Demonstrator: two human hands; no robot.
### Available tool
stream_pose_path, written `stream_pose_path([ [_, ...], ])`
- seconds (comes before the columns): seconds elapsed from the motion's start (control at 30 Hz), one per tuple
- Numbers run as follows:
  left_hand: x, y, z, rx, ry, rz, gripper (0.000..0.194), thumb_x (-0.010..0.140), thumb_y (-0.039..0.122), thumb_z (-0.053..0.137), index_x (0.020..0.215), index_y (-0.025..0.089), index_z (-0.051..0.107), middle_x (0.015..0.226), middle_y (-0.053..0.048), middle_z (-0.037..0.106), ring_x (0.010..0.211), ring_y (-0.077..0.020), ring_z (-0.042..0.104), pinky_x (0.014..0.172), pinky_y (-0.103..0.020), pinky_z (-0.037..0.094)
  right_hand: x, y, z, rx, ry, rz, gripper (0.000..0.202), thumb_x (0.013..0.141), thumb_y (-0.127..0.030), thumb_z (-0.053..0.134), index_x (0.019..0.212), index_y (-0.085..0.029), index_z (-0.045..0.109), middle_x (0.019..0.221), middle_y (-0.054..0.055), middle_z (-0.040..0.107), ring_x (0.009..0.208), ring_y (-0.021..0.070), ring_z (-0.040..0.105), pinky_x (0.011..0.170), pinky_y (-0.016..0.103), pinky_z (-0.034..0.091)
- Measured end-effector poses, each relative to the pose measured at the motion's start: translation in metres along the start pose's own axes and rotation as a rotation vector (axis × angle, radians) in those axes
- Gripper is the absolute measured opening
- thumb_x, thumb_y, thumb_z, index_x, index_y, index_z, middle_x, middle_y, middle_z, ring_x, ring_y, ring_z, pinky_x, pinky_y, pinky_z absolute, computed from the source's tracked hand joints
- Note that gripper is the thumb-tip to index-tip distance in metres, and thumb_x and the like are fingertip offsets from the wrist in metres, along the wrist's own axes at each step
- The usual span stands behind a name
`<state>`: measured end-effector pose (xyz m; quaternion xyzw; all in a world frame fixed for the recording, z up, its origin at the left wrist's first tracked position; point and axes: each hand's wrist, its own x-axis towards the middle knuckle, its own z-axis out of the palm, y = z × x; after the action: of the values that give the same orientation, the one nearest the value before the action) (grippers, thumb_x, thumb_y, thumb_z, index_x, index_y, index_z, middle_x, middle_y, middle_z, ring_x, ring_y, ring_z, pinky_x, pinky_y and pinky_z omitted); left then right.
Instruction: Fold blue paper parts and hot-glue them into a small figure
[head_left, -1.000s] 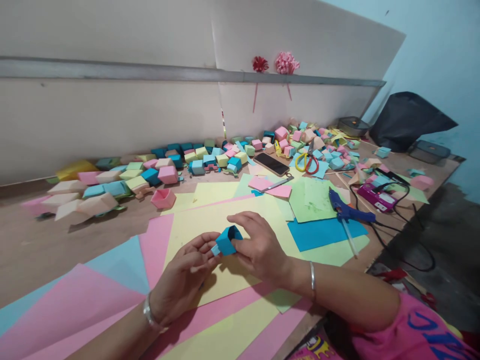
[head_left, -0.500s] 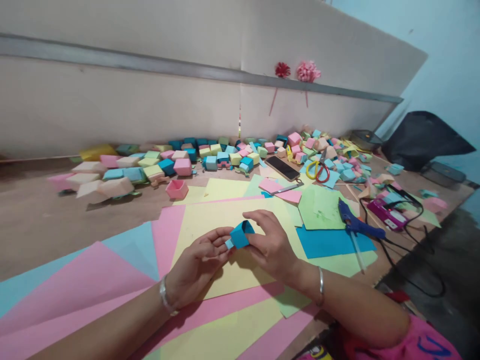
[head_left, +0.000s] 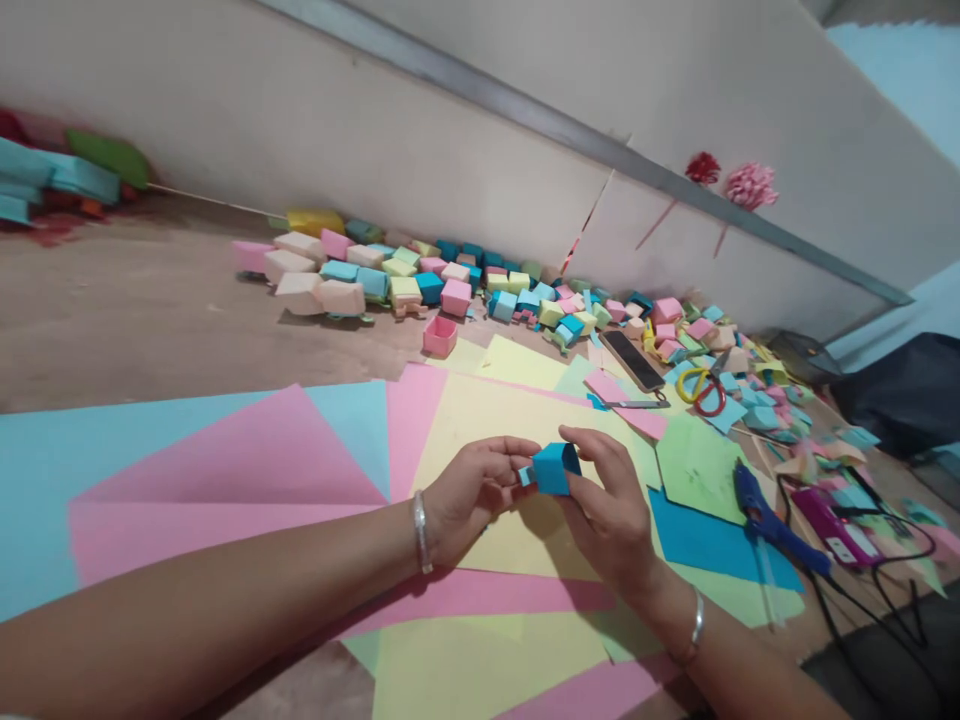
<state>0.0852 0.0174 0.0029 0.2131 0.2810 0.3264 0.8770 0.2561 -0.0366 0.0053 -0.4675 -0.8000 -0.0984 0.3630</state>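
A small blue paper box (head_left: 553,470), its opening turned to the right, is held between my hands above a yellow sheet (head_left: 480,420). My right hand (head_left: 611,500) grips the box's right edge between thumb and fingers. On the other side, my left hand (head_left: 476,495) has its fingers closed on a light blue paper tab (head_left: 526,476) that sticks out from the box. Beyond my hands, a pink open paper box (head_left: 439,336) rests on the table.
Many small coloured paper boxes (head_left: 456,297) line the wall. A phone (head_left: 631,360), scissors (head_left: 701,385) and a metal blade (head_left: 637,404) lie behind my hands. To the right are a blue glue gun (head_left: 772,520), a purple device (head_left: 836,527) and black cables.
The view has turned left and tilted, so the scene sits further right and more objects show at the far left. My hands still hold the blue box, now seen more side-on.
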Motion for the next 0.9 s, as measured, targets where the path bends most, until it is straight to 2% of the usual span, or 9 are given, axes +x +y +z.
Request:
stream_pose_path([
  [0.17,0.0009,-0.001,-0.0013,-0.009,0.006,0.013,0.031,0.052,0.004,0.055,0.079,0.012,0.067,0.076,-0.007,0.068,0.077,-0.0175,0.061,0.084,-0.034,0.045,0.0021,-0.0015,0.0012,-0.001,0.005,-0.008,0.021,0.083,-0.004,0.056,0.092,-0.02,0.066,0.125,0.013,0.057,0.115,0.0285,0.052,0.088,0.047,0.053],
  [0.4,-0.0004,0.0009,0.0009,0.016,0.031,0.013,0.03,0.053,0.005,0.057,0.079,0.013,0.067,0.072,-0.005,0.068,0.071,-0.0159,0.059,0.078,-0.031,0.045,0.0051,-0.0044,-0.0011,-0.026,0.0,-0.037,0.021,0.082,-0.002,0.057,0.093,-0.018,0.066,0.128,0.015,0.057,0.119,0.0295,0.051,0.093,0.049,0.052],
  [0.9,0.0015,-0.0011,-0.0019,0.029,0.029,0.015,0.029,0.051,0.007,0.056,0.077,0.012,0.068,0.07,-0.005,0.066,0.066,-0.0146,0.055,0.072,-0.03,0.041,0.0004,-0.0052,-0.0018,-0.081,-0.019,-0.053,0.025,0.08,-0.001,0.061,0.097,-0.018,0.067,0.128,0.014,0.059,0.117,0.0295,0.053,0.092,0.049,0.052],
])
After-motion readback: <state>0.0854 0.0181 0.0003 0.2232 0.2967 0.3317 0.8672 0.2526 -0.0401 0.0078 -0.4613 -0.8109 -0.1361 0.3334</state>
